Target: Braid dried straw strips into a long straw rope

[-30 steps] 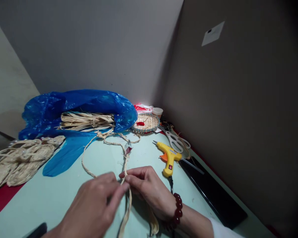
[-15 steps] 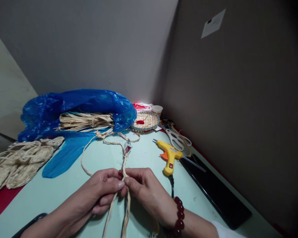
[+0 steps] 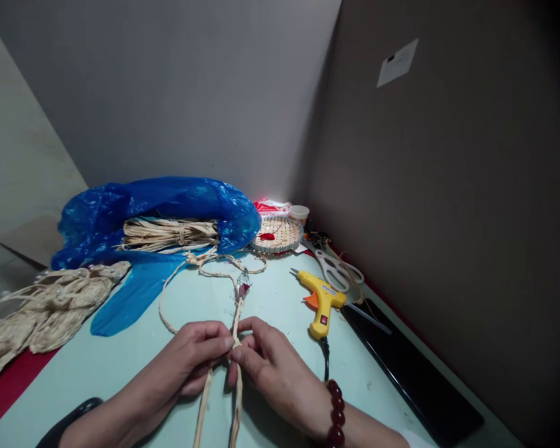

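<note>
My left hand (image 3: 200, 354) pinches a pale raffia cord (image 3: 236, 318) where its strands cross, low over the table. Fingers of my right hand (image 3: 266, 361) close on the same spot from the other side, and the two thumbs nearly meet. Two loose raffia strands (image 3: 204, 407) hang from the pinch toward me. Ahead of my fingers the cord runs to a small dark red pendant (image 3: 243, 290) in a wire frame. Beyond the pendant, a thin braided cord (image 3: 165, 292) loops away to the left and back. My fingers partly hide the crossing.
A blue plastic bag (image 3: 177, 193) holds a raffia bundle (image 3: 172, 233). Woven raffia pieces with pearls (image 3: 70, 305) lie left. At right are a yellow glue gun (image 3: 324, 305), white-handled scissors (image 3: 333, 270) and a black flat object (image 3: 415, 373). A round woven basket (image 3: 284, 235) and cup (image 3: 299, 213) stand behind.
The view has shifted slightly, so the scene sits a little lower and further right. My left fingers have shifted on the raffia strands; both hands still grip the crossing.
</note>
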A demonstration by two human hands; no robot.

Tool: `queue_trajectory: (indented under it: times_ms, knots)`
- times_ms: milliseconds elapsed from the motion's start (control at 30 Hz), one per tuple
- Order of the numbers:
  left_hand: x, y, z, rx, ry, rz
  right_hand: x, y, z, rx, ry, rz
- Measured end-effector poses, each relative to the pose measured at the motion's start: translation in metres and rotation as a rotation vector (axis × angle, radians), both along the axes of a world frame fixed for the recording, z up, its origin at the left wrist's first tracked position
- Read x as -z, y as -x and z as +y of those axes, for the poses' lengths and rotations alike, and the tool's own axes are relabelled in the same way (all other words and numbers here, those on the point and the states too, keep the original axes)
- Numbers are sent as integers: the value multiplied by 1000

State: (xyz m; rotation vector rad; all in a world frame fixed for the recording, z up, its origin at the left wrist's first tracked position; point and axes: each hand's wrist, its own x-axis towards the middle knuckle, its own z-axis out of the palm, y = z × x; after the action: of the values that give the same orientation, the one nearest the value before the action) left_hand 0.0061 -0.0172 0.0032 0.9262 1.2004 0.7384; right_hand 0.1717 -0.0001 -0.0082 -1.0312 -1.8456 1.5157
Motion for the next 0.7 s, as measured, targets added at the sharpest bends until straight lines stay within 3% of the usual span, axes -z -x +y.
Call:
queue_trajectory:
  times_ms: [200,300,533,700]
  knots:
    - [7,0,0,-46,-23,89,-23,-12,-2,19,-339,-420]
    - [7,-2,-2,-66,-55,157,-29,-13,-6,7,-437,-461]
    - [11,-6,-4,-102,-81,116,-13,0,-18,-96,-592,-516]
    - [9,-4,-11,-91,-49,-35,-2,8,-17,-344,-833,-754]
